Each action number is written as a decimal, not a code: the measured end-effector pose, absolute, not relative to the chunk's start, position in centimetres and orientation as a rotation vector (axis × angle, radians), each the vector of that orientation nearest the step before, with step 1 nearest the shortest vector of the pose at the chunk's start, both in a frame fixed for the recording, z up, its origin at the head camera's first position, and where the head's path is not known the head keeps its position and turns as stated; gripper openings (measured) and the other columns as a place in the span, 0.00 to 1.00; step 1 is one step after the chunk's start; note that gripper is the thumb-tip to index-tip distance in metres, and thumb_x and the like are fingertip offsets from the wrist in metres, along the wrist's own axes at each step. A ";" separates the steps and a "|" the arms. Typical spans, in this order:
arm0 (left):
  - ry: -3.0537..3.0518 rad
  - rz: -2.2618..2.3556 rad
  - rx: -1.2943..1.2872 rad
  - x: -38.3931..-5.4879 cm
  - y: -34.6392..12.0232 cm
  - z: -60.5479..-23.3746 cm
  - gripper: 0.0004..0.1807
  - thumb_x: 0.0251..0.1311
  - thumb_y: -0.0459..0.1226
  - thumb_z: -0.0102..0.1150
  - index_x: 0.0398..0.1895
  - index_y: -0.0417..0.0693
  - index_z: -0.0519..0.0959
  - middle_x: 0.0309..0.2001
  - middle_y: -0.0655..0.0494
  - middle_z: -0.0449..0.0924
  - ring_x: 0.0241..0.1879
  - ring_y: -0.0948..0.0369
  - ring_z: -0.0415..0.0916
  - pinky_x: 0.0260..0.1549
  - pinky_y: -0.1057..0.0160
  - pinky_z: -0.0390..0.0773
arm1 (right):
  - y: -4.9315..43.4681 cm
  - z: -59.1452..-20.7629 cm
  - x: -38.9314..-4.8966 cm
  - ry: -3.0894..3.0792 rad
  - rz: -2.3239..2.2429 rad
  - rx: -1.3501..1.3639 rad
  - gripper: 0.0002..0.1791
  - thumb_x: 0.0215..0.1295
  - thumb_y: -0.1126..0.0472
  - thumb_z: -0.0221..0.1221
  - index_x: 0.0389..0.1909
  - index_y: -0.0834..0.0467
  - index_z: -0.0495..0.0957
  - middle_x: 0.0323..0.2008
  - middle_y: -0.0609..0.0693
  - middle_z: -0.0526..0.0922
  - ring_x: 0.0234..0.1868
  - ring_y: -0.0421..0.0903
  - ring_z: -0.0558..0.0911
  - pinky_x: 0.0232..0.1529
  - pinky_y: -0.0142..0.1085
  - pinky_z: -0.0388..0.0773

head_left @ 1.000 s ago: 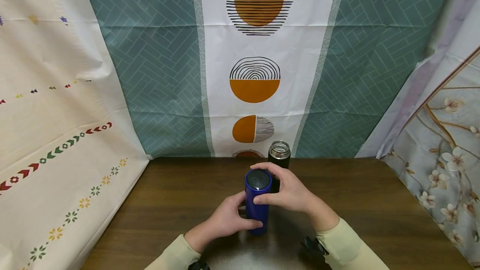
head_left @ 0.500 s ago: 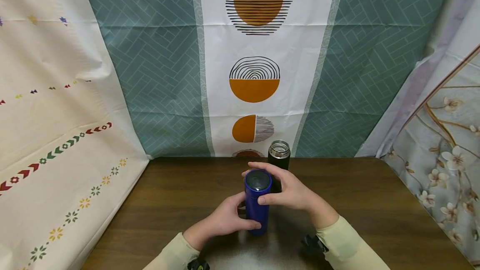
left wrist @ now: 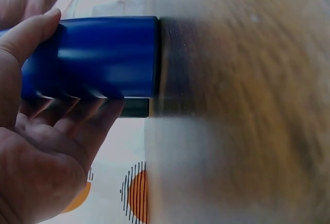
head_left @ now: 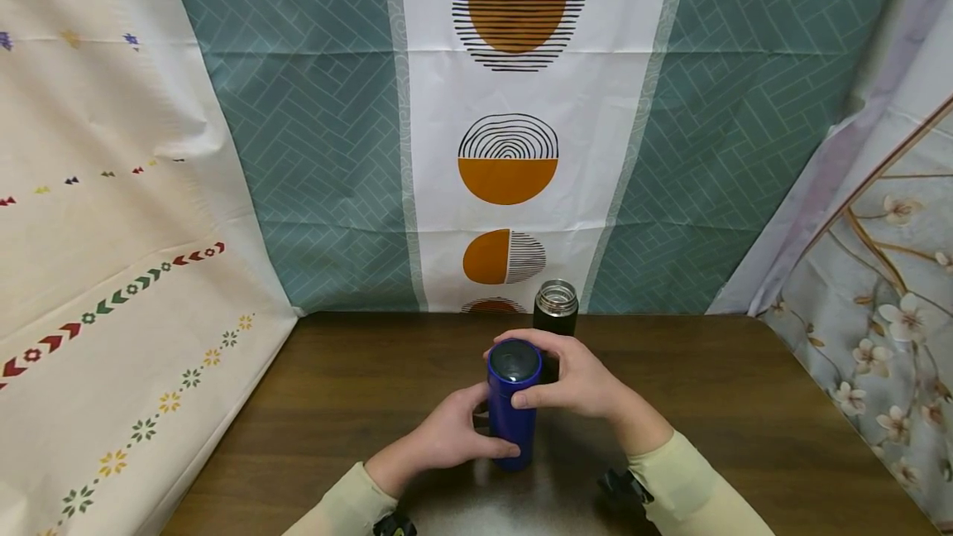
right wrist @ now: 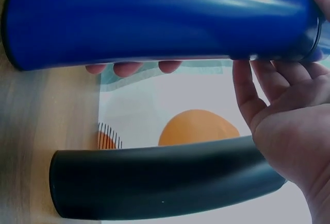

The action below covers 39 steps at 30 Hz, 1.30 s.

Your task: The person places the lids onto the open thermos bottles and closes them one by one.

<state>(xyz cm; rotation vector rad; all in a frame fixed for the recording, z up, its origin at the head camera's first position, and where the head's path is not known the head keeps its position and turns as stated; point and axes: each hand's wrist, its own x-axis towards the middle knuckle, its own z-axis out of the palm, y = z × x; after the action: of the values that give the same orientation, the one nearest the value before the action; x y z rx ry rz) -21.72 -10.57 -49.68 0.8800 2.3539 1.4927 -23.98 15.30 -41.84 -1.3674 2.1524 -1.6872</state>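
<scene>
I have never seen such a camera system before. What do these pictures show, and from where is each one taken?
There is no machine here: a person works bare-handed, and I call each hand a grip. The wide view comes from a camera worn on the head; the two smaller ones come from cameras on the wrists, where things look turned sideways. On the brown table stand a blue bottle and, behind it, a dark bottle with its metal mouth uncovered. The left grip holds the blue bottle lower down; the right grip holds it near its top.

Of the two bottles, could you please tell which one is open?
The black cylindrical bottle, standing farther back: its bare silvery mouth shows. The glossy blue cylindrical bottle in front has a dark lid.
</scene>
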 end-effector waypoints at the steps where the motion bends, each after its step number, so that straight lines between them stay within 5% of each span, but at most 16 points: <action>1: 2.356 1.495 0.877 -21.7 -10.5 -49.7 0.36 0.62 0.46 0.84 0.72 0.58 0.79 0.61 0.64 0.87 0.60 0.61 0.85 0.63 0.48 0.84 | 15.3 -41.9 -23.9 2.163 -1.691 -1.361 0.36 0.66 0.62 0.78 0.74 0.50 0.78 0.65 0.57 0.87 0.67 0.63 0.83 0.71 0.56 0.75; 6: 2.369 1.512 0.871 -21.4 -10.4 -49.4 0.36 0.60 0.46 0.85 0.71 0.57 0.80 0.59 0.64 0.88 0.59 0.62 0.86 0.60 0.52 0.86 | 15.2 -41.9 -23.8 2.188 -1.724 -1.332 0.36 0.65 0.61 0.79 0.73 0.55 0.79 0.63 0.61 0.88 0.63 0.64 0.85 0.68 0.55 0.78; 16: 2.440 1.538 0.854 -21.3 -10.0 -49.5 0.35 0.60 0.48 0.86 0.70 0.61 0.81 0.60 0.64 0.88 0.60 0.61 0.86 0.59 0.58 0.84 | 14.8 -42.0 -23.5 2.289 -1.764 -1.252 0.34 0.65 0.58 0.80 0.72 0.54 0.81 0.59 0.59 0.89 0.61 0.62 0.86 0.67 0.68 0.71; 39: 2.520 1.551 0.798 -21.2 -9.7 -49.5 0.38 0.60 0.47 0.86 0.73 0.62 0.79 0.63 0.64 0.87 0.61 0.59 0.86 0.63 0.51 0.84 | 13.9 -42.3 -22.9 2.478 -1.759 -1.106 0.37 0.62 0.55 0.82 0.72 0.48 0.81 0.62 0.48 0.89 0.62 0.57 0.84 0.67 0.66 0.72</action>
<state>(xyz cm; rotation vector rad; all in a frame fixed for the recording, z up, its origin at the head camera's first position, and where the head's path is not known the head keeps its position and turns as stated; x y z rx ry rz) -21.17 -9.68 -49.52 0.7980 2.5202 1.5507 -22.94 13.85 -42.27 -1.1064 2.4776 -1.7586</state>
